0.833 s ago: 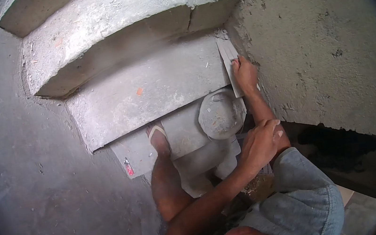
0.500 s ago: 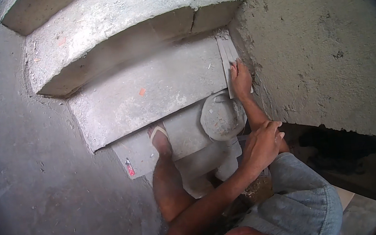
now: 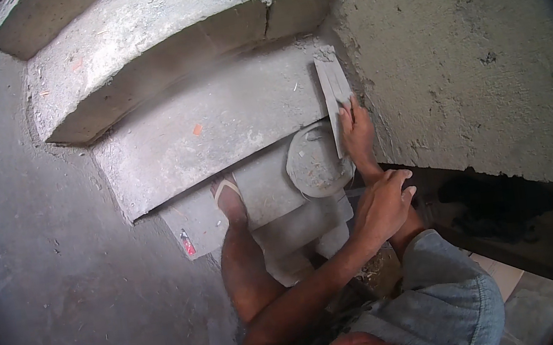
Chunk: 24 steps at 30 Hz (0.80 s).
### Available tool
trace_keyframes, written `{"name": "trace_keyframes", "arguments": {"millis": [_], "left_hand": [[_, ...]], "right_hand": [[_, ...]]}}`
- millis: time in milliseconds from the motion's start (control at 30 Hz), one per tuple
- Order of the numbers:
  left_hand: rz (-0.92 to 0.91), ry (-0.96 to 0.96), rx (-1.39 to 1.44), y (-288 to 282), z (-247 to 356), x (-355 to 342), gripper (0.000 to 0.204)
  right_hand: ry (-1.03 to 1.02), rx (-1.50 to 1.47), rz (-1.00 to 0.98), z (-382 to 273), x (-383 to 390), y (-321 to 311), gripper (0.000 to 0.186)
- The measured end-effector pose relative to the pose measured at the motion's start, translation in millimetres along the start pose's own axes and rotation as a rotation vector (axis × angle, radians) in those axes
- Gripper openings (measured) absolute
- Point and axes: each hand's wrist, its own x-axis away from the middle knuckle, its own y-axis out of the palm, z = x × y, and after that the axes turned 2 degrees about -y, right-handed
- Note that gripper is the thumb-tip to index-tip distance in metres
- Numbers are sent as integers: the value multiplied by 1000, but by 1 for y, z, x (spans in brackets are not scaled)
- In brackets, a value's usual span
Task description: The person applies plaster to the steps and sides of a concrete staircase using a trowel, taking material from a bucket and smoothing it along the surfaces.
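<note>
In my right hand (image 3: 358, 135) is a long, flat, dust-coated board (image 3: 332, 85), gripped near its near end. The board lies along the right end of a dusty concrete step (image 3: 214, 125), tilted, with some grey debris at its far tip. A round, dusty bucket (image 3: 298, 169), holding loose grit and chips, stands just left of the board's near end. Across my right forearm comes my left hand (image 3: 382, 209), its thumb and fingers apart and nothing visible in it. Part of the right forearm is hidden beneath it.
Higher concrete steps (image 3: 203, 42) rise at the far side, one with a crack. A rough wall (image 3: 465, 64) borders the right. My sandalled foot (image 3: 227, 196) is on the lower step, near a small red object (image 3: 187, 243). A dark patch (image 3: 497, 206) lies at lower right.
The board has tilted up off its earlier flat position, and my right hand has turned with it. The view has shifted slightly. My left hand stays over the right forearm.
</note>
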Motion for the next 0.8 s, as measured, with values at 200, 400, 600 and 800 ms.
{"name": "trace_keyframes", "arguments": {"millis": [200, 400, 600, 800], "left_hand": [[55, 0, -33, 3, -2, 1, 29], [7, -103, -78, 7, -6, -5, 29], [90, -21, -218, 11, -8, -4, 29], [1, -37, -40, 18, -5, -12, 29]], "right_hand": [[3, -50, -31, 3, 96, -36, 40], [307, -212, -187, 14, 175, -56, 40], [285, -97, -443, -15, 132, -67, 39], [142, -350, -259, -25, -7, 4, 42]]}}
